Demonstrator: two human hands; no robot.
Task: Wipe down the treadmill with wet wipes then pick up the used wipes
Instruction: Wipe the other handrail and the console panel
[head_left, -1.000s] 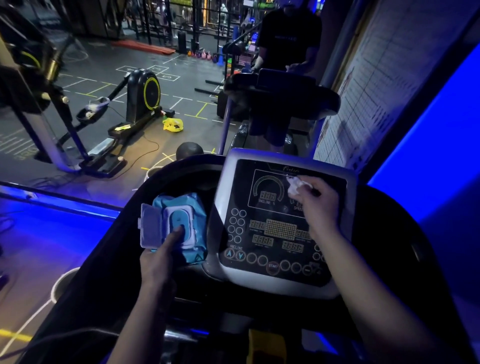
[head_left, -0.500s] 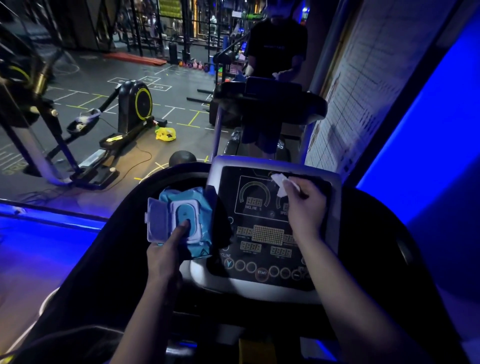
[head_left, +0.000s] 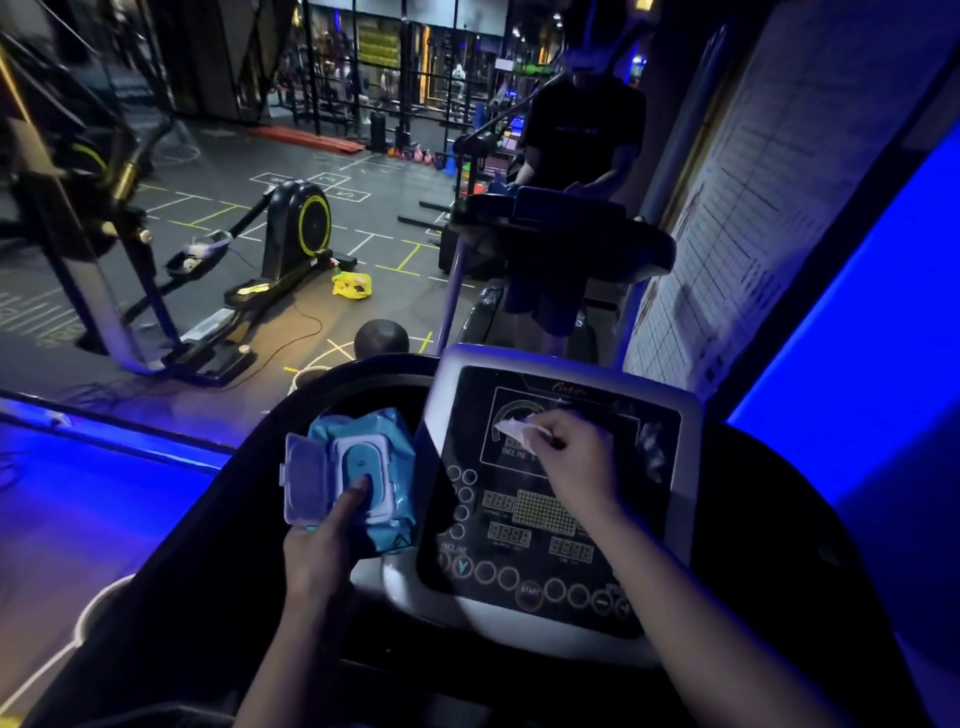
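Head view: open-lidded wipes pack (head_left: 375, 435)

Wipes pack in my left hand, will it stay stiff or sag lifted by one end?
Likely sags: the wipes pack has soft, crinkled film. Its open lid looks like hard plastic and may flap. The film looks glossy, so possibly slippery.

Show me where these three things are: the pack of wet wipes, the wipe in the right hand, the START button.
pack of wet wipes (head_left: 363, 454): head view, on its white opening frame.
wipe (head_left: 514, 431): head view, on the white part left of the fingers.
START button (head_left: 530, 592): head view, on its middle.
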